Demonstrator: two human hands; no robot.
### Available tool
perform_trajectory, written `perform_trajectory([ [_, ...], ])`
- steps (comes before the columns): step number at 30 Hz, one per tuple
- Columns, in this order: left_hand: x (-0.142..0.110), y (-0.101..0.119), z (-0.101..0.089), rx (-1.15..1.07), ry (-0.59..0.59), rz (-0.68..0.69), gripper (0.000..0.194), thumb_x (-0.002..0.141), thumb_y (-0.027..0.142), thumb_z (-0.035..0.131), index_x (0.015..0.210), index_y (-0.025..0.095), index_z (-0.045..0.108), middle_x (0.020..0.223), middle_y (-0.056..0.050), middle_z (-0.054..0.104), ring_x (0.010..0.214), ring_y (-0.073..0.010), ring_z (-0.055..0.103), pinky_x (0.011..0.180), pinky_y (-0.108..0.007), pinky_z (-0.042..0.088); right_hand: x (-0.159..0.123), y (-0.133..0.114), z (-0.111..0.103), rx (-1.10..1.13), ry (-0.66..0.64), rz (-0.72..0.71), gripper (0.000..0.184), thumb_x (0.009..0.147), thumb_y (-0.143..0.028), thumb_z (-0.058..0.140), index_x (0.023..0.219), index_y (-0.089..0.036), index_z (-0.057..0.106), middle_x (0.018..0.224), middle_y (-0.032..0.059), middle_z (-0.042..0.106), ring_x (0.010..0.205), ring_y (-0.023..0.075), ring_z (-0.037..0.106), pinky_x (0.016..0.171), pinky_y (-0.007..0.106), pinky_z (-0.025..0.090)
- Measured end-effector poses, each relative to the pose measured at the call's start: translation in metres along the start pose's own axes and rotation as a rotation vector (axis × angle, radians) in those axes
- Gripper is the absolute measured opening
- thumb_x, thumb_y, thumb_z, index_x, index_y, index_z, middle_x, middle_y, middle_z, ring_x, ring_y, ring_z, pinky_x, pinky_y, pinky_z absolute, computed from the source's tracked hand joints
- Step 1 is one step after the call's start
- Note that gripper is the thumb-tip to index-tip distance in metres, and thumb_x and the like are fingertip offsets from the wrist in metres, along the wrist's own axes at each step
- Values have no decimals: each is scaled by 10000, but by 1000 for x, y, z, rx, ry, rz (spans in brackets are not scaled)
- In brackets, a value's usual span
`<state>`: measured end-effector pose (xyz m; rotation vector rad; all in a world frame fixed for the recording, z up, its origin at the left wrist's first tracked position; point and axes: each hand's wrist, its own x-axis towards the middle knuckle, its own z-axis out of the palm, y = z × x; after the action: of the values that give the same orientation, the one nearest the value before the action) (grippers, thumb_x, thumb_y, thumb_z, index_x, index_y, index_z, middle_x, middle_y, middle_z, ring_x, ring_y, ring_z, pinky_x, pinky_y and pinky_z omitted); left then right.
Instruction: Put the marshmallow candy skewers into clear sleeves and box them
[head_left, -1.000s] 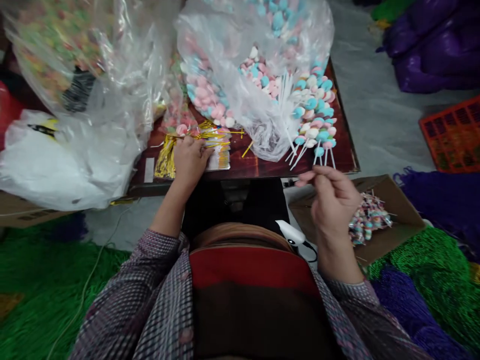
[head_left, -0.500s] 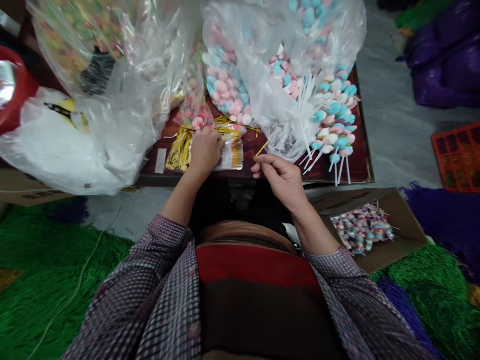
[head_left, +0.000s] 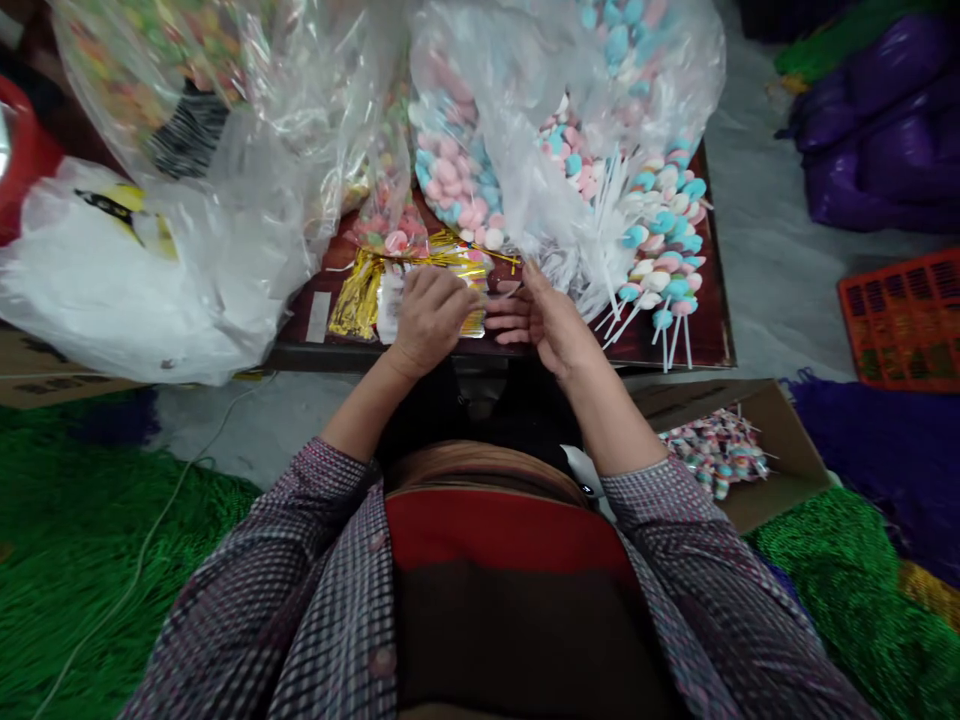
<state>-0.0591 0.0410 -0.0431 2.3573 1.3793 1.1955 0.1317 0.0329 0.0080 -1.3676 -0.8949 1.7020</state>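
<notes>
My left hand is over the stack of clear plastic sleeves at the table's front edge. Its fingers are curled together, and whatever they may grip is hidden. Facing it, my right hand has its thumb raised and its fingers stretched toward the left hand, with a gap between thumb and fingers. A thin strip near its fingertips is too blurred to name. Gold twist ties lie in a bundle left of the sleeves, and more lie behind them. Skewered candies on white sticks are piled to the right.
Bags of pink and blue candy and a bag of colourful candy stand at the back. A white plastic bag covers the table's left. Below on the right, a cardboard box holds wrapped candy sticks. An orange crate sits on the floor.
My left hand has moved right across the sleeves and curled its fingers. My right hand has gone from a pinch to stretched fingers and come closer to the left. The view has shifted slightly.
</notes>
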Motion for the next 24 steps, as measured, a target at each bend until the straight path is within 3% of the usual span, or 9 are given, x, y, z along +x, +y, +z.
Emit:
perform_trajectory([
  [3, -3, 15, 3, -54, -28, 35, 271, 981, 466, 543, 944, 240, 687, 1066, -70, 713, 1151, -268, 626, 1127, -496, 393, 0, 0, 1, 16, -21, -33, 341, 815, -492, 766, 942, -184, 694, 824, 23, 757, 670, 117, 713, 585, 218, 597],
  [5, -2, 19, 1, -109, 32, 20, 279, 960, 498, 579, 992, 239, 678, 1219, -93, 683, 1254, -283, 590, 1159, -504, 381, -5, 3, -2, 24, -18, -113, 287, 802, -406, 788, 970, -190, 702, 872, 14, 761, 699, 109, 711, 647, 238, 616],
  [8, 2, 20, -8, -284, 145, -119, 443, 885, 567, 675, 1181, 240, 630, 1358, -129, 616, 1317, -290, 559, 1129, -484, 431, -13, 6, -10, -8, -32, -254, 373, 826, -484, 763, 1082, -219, 705, 996, 34, 779, 796, 143, 734, 733, 307, 636],
  [11, 7, 25, -17, -626, 32, -395, 591, 792, 608, 765, 1236, 246, 617, 1128, -90, 697, 1046, -229, 680, 893, -371, 555, -20, 5, -16, -67, -63, -344, 496, 812, -601, 748, 1163, -254, 696, 1044, 45, 785, 843, 178, 745, 763, 362, 640],
  [13, 9, 32, -20, -836, -124, -545, 544, 737, 596, 818, 1104, 222, 675, 855, -32, 695, 750, -158, 665, 681, -282, 542, -22, 4, -18, -75, -55, -375, 525, 791, -630, 754, 1165, -266, 697, 1027, 38, 787, 826, 176, 738, 750, 364, 639],
  [15, 10, 40, -21, -960, -191, -636, 443, 719, 569, 842, 903, 197, 686, 671, 14, 629, 573, -106, 571, 549, -234, 472, -23, 6, -20, -58, -42, -382, 531, 759, -617, 785, 1152, -270, 699, 975, 20, 783, 786, 163, 725, 720, 346, 634],
  [19, 9, 55, -14, -1053, -97, -700, 391, 731, 506, 851, 746, 192, 619, 583, 56, 568, 504, -62, 484, 488, -200, 396, -24, 16, -20, -11, 53, -376, 458, 681, -543, 865, 987, -245, 701, 787, -37, 722, 598, 98, 632, 589, 258, 565],
  [24, -1, 62, -5, -1087, -56, -779, 360, 783, 478, 817, 717, 185, 618, 537, 60, 559, 482, -53, 480, 480, -188, 397, -28, 31, -20, -78, 212, -396, 477, 766, -660, 744, 688, -212, 599, 451, -92, 471, 398, 59, 371, 419, 217, 315],
])
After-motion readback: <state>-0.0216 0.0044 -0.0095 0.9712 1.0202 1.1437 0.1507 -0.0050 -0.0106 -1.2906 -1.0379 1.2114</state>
